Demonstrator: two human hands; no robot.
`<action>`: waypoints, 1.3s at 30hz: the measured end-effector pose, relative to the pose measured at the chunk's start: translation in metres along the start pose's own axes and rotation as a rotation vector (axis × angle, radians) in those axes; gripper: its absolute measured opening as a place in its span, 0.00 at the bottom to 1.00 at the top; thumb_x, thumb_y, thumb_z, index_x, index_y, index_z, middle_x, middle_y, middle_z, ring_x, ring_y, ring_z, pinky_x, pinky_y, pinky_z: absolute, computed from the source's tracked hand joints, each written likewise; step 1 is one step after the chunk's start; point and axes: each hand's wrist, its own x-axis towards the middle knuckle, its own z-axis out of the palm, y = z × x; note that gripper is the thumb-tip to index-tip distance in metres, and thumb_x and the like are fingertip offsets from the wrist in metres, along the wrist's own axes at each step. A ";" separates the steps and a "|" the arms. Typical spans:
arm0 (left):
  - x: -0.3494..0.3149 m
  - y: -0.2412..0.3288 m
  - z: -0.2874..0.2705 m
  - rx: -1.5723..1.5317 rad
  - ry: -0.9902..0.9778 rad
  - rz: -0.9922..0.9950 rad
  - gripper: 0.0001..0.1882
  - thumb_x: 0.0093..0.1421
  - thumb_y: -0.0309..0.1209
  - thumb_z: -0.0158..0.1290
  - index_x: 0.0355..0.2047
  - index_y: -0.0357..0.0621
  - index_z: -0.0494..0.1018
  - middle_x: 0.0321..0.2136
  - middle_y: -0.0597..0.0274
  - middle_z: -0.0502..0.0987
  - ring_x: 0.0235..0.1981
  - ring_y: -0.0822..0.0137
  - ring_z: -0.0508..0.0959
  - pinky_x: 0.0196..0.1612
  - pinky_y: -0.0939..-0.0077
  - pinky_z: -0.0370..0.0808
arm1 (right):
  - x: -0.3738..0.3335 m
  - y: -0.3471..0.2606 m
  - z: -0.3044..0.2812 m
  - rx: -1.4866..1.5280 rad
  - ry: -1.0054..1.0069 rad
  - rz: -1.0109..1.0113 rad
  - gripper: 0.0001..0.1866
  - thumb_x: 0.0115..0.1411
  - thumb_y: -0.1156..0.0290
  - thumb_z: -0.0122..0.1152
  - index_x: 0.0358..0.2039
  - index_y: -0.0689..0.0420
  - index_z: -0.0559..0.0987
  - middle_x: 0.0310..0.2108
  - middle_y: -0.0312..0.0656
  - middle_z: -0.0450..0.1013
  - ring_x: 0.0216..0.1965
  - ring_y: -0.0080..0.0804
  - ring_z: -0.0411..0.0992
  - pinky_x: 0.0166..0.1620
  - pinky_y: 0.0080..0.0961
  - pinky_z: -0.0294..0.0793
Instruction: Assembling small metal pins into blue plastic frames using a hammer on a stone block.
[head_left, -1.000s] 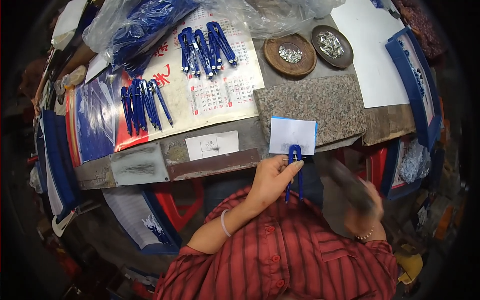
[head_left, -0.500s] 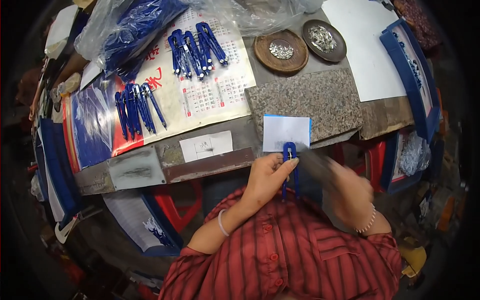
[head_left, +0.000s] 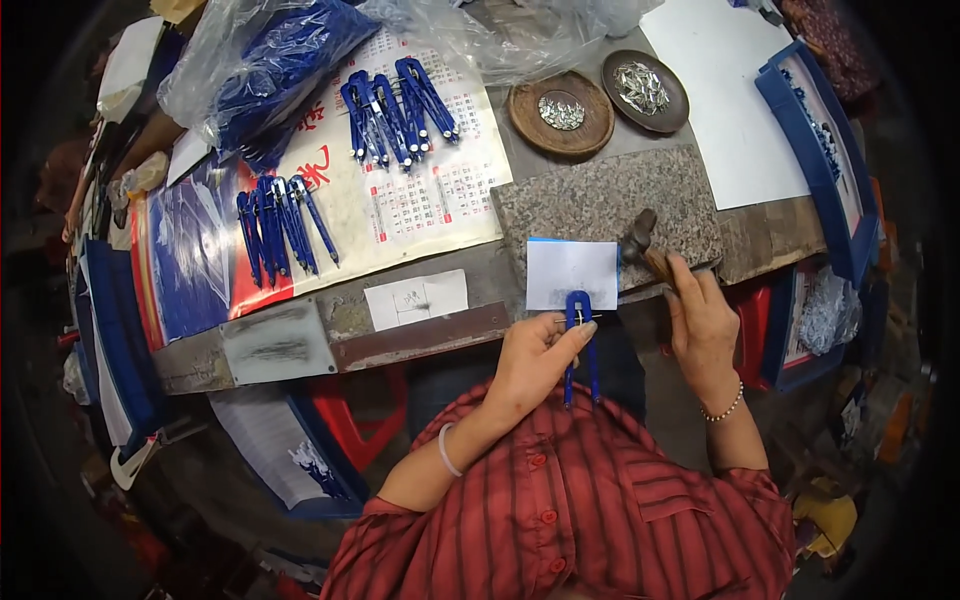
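Note:
My left hand (head_left: 540,355) pinches a blue drawing compass (head_left: 579,310) by its upper part, over the front edge of the bench. The compass legs point toward me, and a thin metal pin sticks out sideways near its head. Under the compass head lies a white paper pad (head_left: 572,270) with a grey smudge and a blue edge. To the right, my right hand (head_left: 705,325) grips a small hammer (head_left: 655,258) by its wooden handle. The hammer's metal head rests on or just above the stone slab (head_left: 620,190), beside the pad; I cannot tell which.
Two round dishes, a wooden one (head_left: 600,125) and a dark one (head_left: 680,95), hold small metal parts. Blue compasses (head_left: 285,228) lie in two groups on a calendar sheet (head_left: 345,235). A plastic bag (head_left: 210,80) stands behind. Blue trays (head_left: 850,230) flank the bench.
The hammer, blurred near the compass before, has moved up and right onto or over the slab's front. My left hand keeps its hold on the compass.

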 end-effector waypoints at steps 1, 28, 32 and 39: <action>0.000 -0.001 0.000 0.006 -0.003 -0.022 0.19 0.62 0.40 0.57 0.21 0.37 0.73 0.14 0.68 0.72 0.17 0.82 0.68 0.20 0.81 0.64 | 0.004 0.000 -0.001 -0.072 0.025 -0.024 0.26 0.55 0.78 0.61 0.56 0.57 0.72 0.35 0.45 0.70 0.31 0.41 0.72 0.32 0.33 0.72; -0.045 0.054 -0.049 -0.185 0.060 0.253 0.09 0.64 0.32 0.55 0.36 0.37 0.76 0.22 0.72 0.73 0.23 0.83 0.68 0.26 0.85 0.66 | 0.042 -0.085 0.005 1.403 -0.650 0.262 0.12 0.63 0.75 0.58 0.46 0.62 0.71 0.35 0.31 0.68 0.33 0.12 0.67 0.36 0.13 0.68; -0.051 0.057 -0.069 -0.127 0.053 0.218 0.10 0.64 0.28 0.55 0.43 0.36 0.75 0.28 0.69 0.77 0.28 0.82 0.73 0.30 0.86 0.71 | 0.032 -0.102 0.015 1.379 -0.806 0.274 0.09 0.63 0.72 0.59 0.41 0.62 0.74 0.29 0.30 0.71 0.27 0.12 0.67 0.29 0.13 0.68; -0.065 0.053 -0.085 -0.209 0.046 0.195 0.15 0.63 0.22 0.53 0.50 0.32 0.70 0.38 0.58 0.79 0.35 0.76 0.79 0.37 0.83 0.77 | 0.039 -0.119 0.020 1.417 -0.838 0.444 0.09 0.65 0.69 0.57 0.42 0.60 0.74 0.30 0.30 0.72 0.25 0.12 0.68 0.27 0.11 0.68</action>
